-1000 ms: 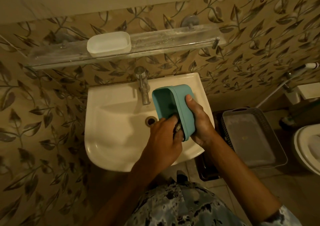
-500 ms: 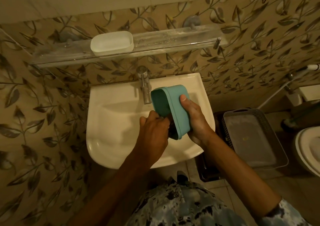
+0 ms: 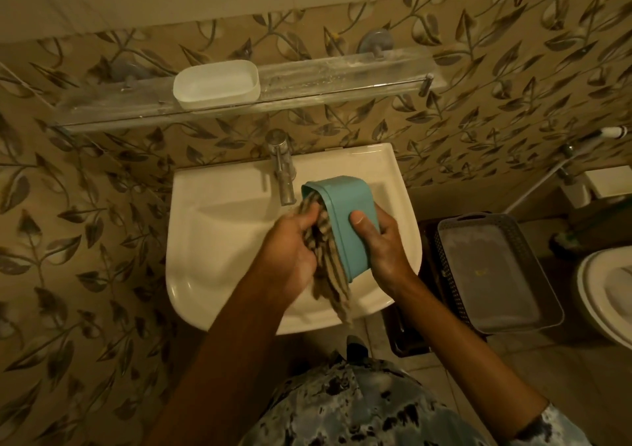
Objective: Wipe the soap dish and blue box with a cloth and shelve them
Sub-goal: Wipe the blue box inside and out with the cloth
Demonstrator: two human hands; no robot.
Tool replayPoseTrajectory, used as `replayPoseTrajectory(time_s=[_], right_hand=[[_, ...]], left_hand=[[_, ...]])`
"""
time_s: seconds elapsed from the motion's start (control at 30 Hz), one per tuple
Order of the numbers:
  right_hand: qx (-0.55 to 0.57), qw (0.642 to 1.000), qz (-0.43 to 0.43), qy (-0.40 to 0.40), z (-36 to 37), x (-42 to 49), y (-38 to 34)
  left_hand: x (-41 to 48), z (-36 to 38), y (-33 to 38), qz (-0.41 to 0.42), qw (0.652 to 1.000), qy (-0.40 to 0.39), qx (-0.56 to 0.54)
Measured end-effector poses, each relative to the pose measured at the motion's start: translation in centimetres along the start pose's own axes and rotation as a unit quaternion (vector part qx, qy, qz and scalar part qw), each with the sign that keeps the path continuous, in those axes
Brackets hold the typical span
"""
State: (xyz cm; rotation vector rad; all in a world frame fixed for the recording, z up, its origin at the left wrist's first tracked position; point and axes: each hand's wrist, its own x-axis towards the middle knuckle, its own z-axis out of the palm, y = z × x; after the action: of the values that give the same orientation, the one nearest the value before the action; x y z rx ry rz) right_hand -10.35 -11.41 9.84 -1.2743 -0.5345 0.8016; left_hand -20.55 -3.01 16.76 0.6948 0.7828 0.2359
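1. Head view: the blue box (image 3: 339, 206) is a turquoise plastic container with rounded corners and a thin rim. It is tipped on its side above the white washbasin (image 3: 191, 274), with the opening facing left, just beside the metal tap (image 3: 284, 175).
2. The right hand (image 3: 384, 245) grips the box from the right. The thumb lies on its outer wall and the fingers are hidden behind it.
3. The left hand (image 3: 290, 252) has its fingers curled round a striped beige cloth (image 3: 330, 274) and presses it into the opening. The loose end of the cloth hangs below the box.
4. The white oval soap dish (image 3: 215, 84) stands on the glass wall shelf (image 3: 342, 81) above the basin, well apart from both hands.
5. A grey plastic basket (image 3: 492, 274) sits on the floor to the right of the basin.
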Motion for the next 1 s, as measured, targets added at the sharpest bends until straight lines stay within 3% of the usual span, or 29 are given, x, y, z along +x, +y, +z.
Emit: replayPoseTrajectory(time_s=[0.1, 0.2, 0.3, 0.4, 0.47, 0.53, 0.63, 0.7, 0.77, 0.9, 1.0], right_hand=[[-0.004, 1.0, 0.019, -0.007, 0.1, -0.1, 0.6], [-0.005, 0.999, 0.037, -0.018, -0.3, -0.1, 1.0], [0.011, 0.998, 0.055, -0.017, -0.7, -0.1, 0.9], [0.035, 0.996, 0.077, -0.006, -1.0, 0.3, 0.6], [0.033, 0.996, 0.08, -0.007, -0.9, 0.4, 0.7], [0.04, 0.995, 0.09, -0.002, -0.6, 0.1, 0.9], [0.013, 0.998, 0.066, -0.007, -0.1, 0.2, 0.8], [-0.002, 0.999, 0.053, -0.01, -0.2, 0.3, 0.6], [0.004, 0.998, 0.058, -0.012, -0.5, 0.4, 0.9], [0.008, 0.997, 0.082, 0.0, -1.4, 0.7, 1.8], [0.025, 0.995, 0.099, 0.01, -1.6, 1.3, 1.7]], left_hand=[[0.3, -0.1, 1.5, -0.065, 0.995, -0.024, -0.067], [0.4, 0.2, 0.1, -0.032, 0.999, -0.019, -0.035], [0.2, 0.3, -3.0, 0.05, 0.993, -0.008, 0.108], [0.1, -0.6, -4.1, 0.088, 0.949, -0.04, 0.299], [0.2, -1.6, -3.9, 0.076, 0.93, -0.056, 0.355], [0.5, -2.0, -3.3, 0.05, 0.939, -0.046, 0.336], [0.9, -1.7, -1.5, 0.015, 0.991, -0.013, 0.129], [1.1, -1.5, 0.0, -0.005, 0.999, -0.052, -0.006], [1.1, -1.3, 0.6, -0.034, 0.994, -0.077, -0.062], [1.5, 0.1, -2.3, 0.024, 0.999, -0.042, -0.011], [1.6, 0.3, -5.1, 0.105, 0.981, -0.007, 0.165]])
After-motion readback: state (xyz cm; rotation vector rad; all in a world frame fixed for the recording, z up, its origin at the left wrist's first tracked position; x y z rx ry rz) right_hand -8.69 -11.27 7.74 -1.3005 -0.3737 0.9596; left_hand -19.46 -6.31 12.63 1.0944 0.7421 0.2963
